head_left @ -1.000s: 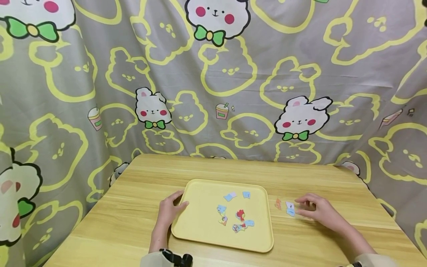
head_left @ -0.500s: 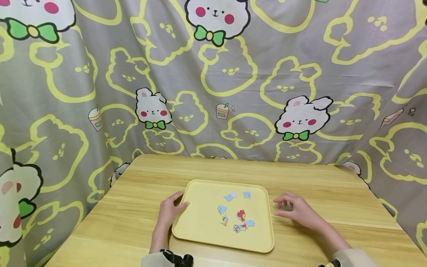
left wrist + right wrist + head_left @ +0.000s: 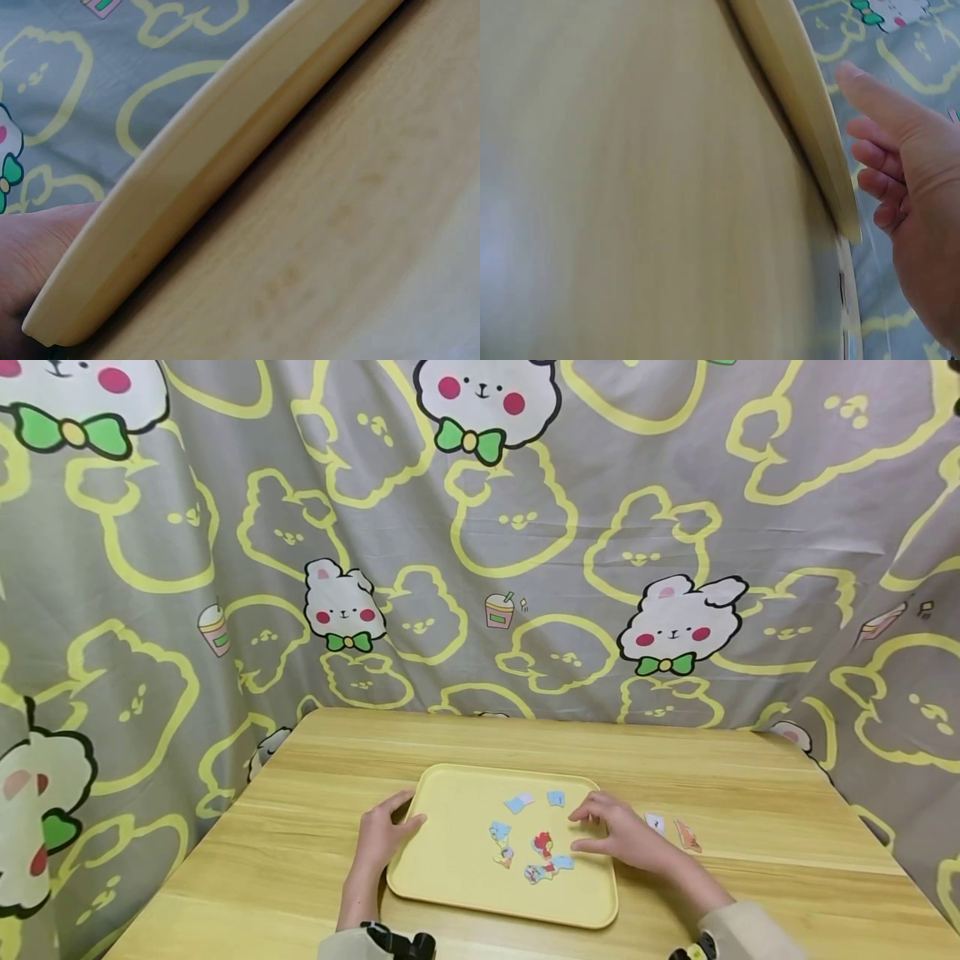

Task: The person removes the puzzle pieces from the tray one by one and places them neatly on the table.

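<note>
A shallow yellow tray (image 3: 450, 893) lies on the table, bearing several small jigsaw puzzle pieces. My left hand (image 3: 381, 831) holds the tray's left rim, thumb over the edge and fingers along the outside; the left wrist view catches part of this hand (image 3: 37, 251) behind the tray wall (image 3: 172, 172). Above the tray's right side hovers my right hand (image 3: 615, 831), fingers loosely bent, with nothing visible in its grasp. It is nearest a red piece (image 3: 542, 842) and a blue piece (image 3: 556, 798). In the right wrist view, this hand (image 3: 922, 202) has its thumb apart from the fingers.
Right of the tray, a white-and-blue puzzle piece (image 3: 655, 823) and an orange one (image 3: 687, 836) lie on the wooden table (image 3: 315, 760); my right hand and forearm may cover others. A patterned curtain (image 3: 420, 527) hangs behind and at the sides.
From beside the loose pieces, my right hand has moved left over the tray's edge. The white-and-blue and orange pieces on the right show again. My left hand stays put.
</note>
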`<state>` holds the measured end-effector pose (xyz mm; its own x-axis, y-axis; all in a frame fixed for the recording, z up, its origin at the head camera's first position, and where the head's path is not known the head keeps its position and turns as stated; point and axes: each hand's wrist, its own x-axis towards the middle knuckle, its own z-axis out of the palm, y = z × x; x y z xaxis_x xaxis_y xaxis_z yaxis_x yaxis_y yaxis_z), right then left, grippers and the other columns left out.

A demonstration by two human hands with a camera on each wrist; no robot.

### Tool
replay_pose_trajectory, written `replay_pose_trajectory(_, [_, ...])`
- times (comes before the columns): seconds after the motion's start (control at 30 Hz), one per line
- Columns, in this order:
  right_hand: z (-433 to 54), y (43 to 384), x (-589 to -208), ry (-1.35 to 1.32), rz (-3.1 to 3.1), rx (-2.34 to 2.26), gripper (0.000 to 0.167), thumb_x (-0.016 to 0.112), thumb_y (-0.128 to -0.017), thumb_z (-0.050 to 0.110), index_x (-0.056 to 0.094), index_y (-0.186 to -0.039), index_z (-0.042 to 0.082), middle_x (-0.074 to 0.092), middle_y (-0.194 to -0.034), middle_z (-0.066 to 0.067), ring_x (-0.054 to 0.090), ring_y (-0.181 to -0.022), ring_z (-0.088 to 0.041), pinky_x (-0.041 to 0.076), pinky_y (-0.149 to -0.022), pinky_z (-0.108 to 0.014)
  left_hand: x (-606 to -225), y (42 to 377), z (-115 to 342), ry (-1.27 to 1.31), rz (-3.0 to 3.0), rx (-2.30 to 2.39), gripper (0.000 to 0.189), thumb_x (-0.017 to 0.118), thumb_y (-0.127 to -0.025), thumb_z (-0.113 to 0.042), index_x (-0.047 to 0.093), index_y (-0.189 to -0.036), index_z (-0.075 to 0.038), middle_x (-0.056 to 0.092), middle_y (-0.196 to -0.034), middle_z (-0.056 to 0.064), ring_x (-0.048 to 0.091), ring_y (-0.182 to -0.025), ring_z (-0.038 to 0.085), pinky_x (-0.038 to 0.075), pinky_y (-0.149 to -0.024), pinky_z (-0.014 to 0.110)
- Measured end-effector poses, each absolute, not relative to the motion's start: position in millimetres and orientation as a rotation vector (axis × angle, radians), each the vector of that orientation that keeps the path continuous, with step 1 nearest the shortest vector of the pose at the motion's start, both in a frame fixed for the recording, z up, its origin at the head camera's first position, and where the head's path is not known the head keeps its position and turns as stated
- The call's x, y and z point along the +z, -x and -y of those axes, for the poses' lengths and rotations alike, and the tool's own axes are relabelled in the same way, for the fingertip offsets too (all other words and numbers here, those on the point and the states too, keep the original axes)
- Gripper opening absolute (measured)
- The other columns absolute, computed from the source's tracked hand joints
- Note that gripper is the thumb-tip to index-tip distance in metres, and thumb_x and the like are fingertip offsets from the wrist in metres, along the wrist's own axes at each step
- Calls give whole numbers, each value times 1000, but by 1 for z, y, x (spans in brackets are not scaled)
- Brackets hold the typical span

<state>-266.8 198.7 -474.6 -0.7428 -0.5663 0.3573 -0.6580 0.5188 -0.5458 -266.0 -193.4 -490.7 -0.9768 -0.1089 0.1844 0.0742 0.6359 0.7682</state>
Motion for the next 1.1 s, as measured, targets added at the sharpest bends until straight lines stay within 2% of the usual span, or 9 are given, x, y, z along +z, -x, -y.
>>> replay_pose_trajectory(0.27, [-175, 266, -472, -1118, 2723, 932, 42, 76, -81, 42, 70, -107, 10, 59, -97, 5, 48, -86, -4, 47, -74, -21, -492, 264, 193, -35, 2652, -1276, 49, 77, -85, -20, 63, -130, -7, 62, -133, 19, 55, -128, 39, 45, -109, 51])
replay_pose_trajectory(0.6, [-161, 267, -472, -1183, 2712, 802, 33, 76, -82, 42, 71, -99, 13, 59, -93, 8, 44, -83, -1, 42, -70, -15, -490, 264, 194, -8, 2664, -1264, 48, 75, -86, -21, 63, -131, -7, 62, -134, 20, 54, -128, 42, 45, -108, 54])
replay_pose_trajectory(0.83, [-154, 268, -470, -1200, 2705, 704, 25, 79, -81, 35, 72, -94, 15, 61, -93, 8, 48, -85, -1, 48, -75, -19, -489, 266, 195, -13, 2664, -1263, 49, 75, -86, -21, 63, -131, -7, 61, -135, 19, 53, -130, 41, 44, -109, 54])
replay_pose_trajectory(1.1, [-151, 264, -464, -1196, 2737, 722, 22, 79, -81, 29, 70, -95, 14, 58, -93, 8, 48, -86, -2, 49, -77, -21, -489, 264, 194, -2, 2660, -1264, 49, 75, -86, -19, 63, -131, -6, 61, -134, 20, 54, -129, 41, 45, -108, 54])
